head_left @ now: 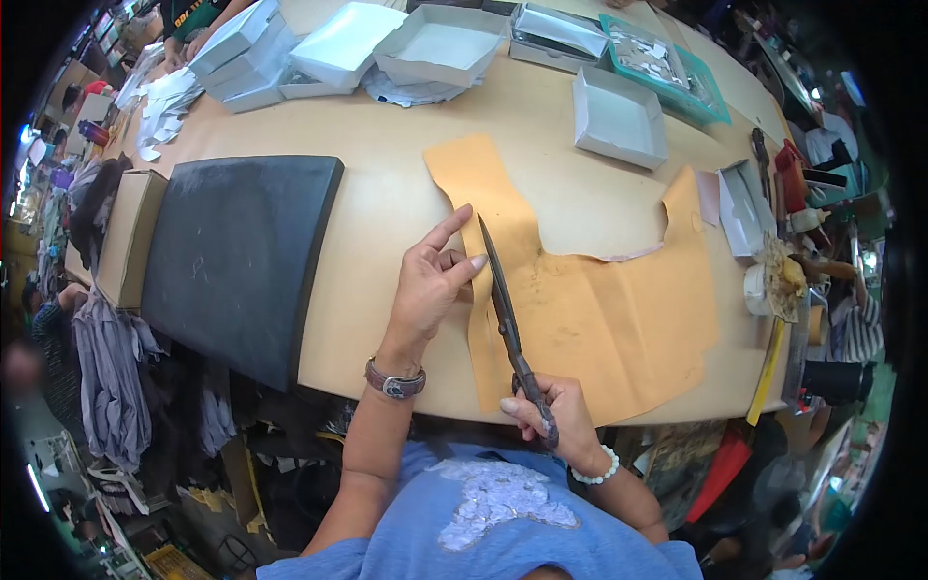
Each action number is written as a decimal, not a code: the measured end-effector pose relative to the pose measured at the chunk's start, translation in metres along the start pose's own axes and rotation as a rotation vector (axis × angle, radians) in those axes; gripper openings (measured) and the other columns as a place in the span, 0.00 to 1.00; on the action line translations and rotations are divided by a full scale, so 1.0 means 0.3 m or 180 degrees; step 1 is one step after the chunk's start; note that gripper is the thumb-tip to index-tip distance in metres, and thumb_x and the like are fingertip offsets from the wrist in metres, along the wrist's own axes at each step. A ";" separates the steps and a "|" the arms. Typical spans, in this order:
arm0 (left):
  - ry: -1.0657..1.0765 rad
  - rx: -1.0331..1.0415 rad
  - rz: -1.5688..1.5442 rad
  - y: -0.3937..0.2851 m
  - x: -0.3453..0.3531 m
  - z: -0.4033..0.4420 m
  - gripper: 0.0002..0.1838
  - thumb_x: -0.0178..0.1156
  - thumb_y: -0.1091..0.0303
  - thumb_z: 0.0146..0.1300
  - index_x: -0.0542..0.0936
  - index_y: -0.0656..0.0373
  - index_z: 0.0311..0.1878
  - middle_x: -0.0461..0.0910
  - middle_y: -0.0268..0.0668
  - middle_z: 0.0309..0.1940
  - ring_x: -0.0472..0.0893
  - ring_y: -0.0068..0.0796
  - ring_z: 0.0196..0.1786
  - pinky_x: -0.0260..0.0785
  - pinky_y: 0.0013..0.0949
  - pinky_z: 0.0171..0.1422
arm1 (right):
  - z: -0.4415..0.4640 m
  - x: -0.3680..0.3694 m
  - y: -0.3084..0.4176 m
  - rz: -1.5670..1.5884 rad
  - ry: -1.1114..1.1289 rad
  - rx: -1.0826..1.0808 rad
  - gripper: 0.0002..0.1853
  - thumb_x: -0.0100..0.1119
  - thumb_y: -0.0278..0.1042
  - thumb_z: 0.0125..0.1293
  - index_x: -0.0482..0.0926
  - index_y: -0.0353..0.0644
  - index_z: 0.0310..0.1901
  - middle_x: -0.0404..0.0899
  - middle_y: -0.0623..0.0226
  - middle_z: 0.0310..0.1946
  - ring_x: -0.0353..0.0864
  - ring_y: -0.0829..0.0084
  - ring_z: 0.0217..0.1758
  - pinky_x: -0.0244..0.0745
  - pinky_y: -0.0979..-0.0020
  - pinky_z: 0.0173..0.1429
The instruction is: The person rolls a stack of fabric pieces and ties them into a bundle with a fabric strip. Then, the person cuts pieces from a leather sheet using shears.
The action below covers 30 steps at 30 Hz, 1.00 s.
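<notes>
A large, irregular orange-yellow sheet (619, 309) of leather-like material lies on the table in front of me. My right hand (556, 416) grips the handles of long dark scissors (505, 307), whose blades point away from me over the sheet's left part. Along the scissors' left side runs a narrow strip (480, 338) of the same material. My left hand (431, 275) holds the sheet's left edge, thumb on top and index finger stretched out near the scissor tips. How far the blades are apart is hard to make out.
A thick black slab (242, 261) lies to the left, beside a cardboard box (132, 237). White box trays (619, 121) and a teal basket (710, 92) stand along the back. At the right are a glue-stained lump (781, 275) and a yellow strip (767, 372). Another person's hand (196, 43) shows at the far left.
</notes>
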State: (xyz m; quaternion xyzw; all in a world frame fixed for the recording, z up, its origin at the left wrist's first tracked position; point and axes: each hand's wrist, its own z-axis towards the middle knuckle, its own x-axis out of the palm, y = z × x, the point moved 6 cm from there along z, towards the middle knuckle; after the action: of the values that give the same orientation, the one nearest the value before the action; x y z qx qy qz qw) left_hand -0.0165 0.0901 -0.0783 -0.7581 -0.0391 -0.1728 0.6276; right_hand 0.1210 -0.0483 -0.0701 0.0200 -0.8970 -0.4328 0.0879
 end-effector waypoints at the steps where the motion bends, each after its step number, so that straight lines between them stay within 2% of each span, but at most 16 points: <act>1: 0.0001 0.0033 0.0068 -0.001 0.002 -0.003 0.31 0.56 0.82 0.55 0.60 0.69 0.63 0.79 0.37 0.34 0.78 0.17 0.34 0.72 0.21 0.41 | 0.004 0.000 0.002 0.0029 -0.0001 -0.0026 0.16 0.68 0.37 0.52 0.69 0.41 0.19 0.67 0.78 0.11 0.64 0.89 0.13 0.59 0.85 0.18; 10: 0.0003 0.0009 -0.0042 0.007 -0.007 -0.005 0.31 0.56 0.82 0.55 0.59 0.69 0.64 0.79 0.37 0.31 0.78 0.18 0.34 0.72 0.20 0.40 | 0.015 0.007 0.009 -0.0095 0.0020 0.0020 0.17 0.67 0.37 0.53 0.68 0.43 0.17 0.66 0.78 0.11 0.62 0.89 0.13 0.57 0.84 0.17; 19: -0.0066 0.0034 0.0058 -0.005 -0.003 -0.001 0.29 0.56 0.81 0.56 0.61 0.71 0.62 0.78 0.41 0.40 0.79 0.21 0.36 0.73 0.23 0.42 | 0.015 0.003 0.005 -0.0149 -0.0004 0.0006 0.18 0.68 0.38 0.53 0.69 0.42 0.17 0.65 0.78 0.11 0.63 0.88 0.13 0.57 0.84 0.18; 22: -0.0229 -0.0179 -0.0111 -0.046 -0.001 0.014 0.29 0.57 0.80 0.56 0.61 0.71 0.61 0.80 0.41 0.34 0.79 0.19 0.33 0.71 0.21 0.37 | 0.017 0.008 -0.003 0.0031 -0.0016 0.0004 0.17 0.68 0.38 0.53 0.69 0.42 0.17 0.65 0.78 0.11 0.63 0.88 0.13 0.58 0.84 0.17; 25: -0.0521 0.0014 -0.0156 -0.066 -0.045 0.070 0.27 0.57 0.80 0.56 0.63 0.71 0.60 0.81 0.42 0.33 0.80 0.21 0.33 0.72 0.21 0.38 | 0.019 0.005 -0.001 -0.0183 -0.0029 -0.0017 0.17 0.68 0.38 0.52 0.70 0.42 0.17 0.65 0.78 0.10 0.63 0.88 0.13 0.58 0.83 0.17; 30: -0.0231 0.0092 -0.0007 -0.076 -0.045 0.104 0.29 0.57 0.80 0.55 0.62 0.70 0.61 0.80 0.38 0.29 0.78 0.18 0.30 0.71 0.20 0.37 | 0.016 0.008 0.013 -0.0087 -0.0023 -0.0076 0.18 0.69 0.36 0.52 0.68 0.43 0.16 0.65 0.78 0.10 0.62 0.88 0.13 0.57 0.83 0.17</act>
State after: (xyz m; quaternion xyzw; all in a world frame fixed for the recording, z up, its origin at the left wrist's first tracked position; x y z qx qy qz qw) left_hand -0.0289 0.1272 -0.0659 -0.7547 -0.0652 -0.1453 0.6364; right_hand 0.1181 -0.0425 -0.0697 0.0296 -0.8917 -0.4447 0.0790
